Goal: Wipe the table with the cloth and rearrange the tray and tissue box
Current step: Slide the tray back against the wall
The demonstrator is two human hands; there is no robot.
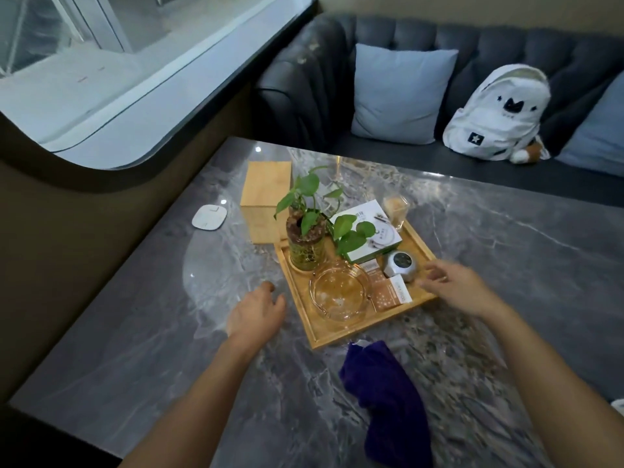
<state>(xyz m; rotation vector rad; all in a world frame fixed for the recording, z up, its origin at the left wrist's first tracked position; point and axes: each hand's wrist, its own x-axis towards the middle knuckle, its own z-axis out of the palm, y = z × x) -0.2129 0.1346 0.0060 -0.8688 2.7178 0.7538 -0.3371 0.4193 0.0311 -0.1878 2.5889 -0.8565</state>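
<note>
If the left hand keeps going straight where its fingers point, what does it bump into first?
Probably the wooden tray. The left hand is open beside the tray's left edge, fingers pointing forward and a bit right. The plant jar stands just inside that edge. Depth is hard to judge.

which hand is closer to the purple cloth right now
Roughly even, the left marginally nearer. The left hand hovers up-left of the cloth; the right hand sits at the tray's right edge, beyond it.
</note>
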